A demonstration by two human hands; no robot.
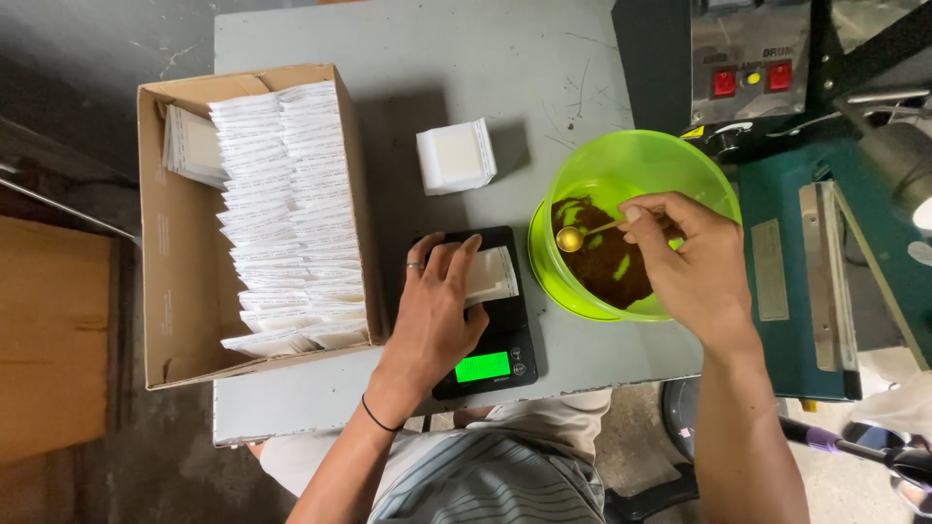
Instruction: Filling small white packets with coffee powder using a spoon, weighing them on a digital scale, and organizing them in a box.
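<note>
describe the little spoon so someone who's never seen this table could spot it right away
Start at the bright green plastic bowl near the right edge of the grey table, partly filled with dark brown grounds. Over the bowl, the right hand pinches a thin handle ending in the small spoon. It is the only gold, shiny, round-headed thing there, unlike the white paper packets nearby.
</note>
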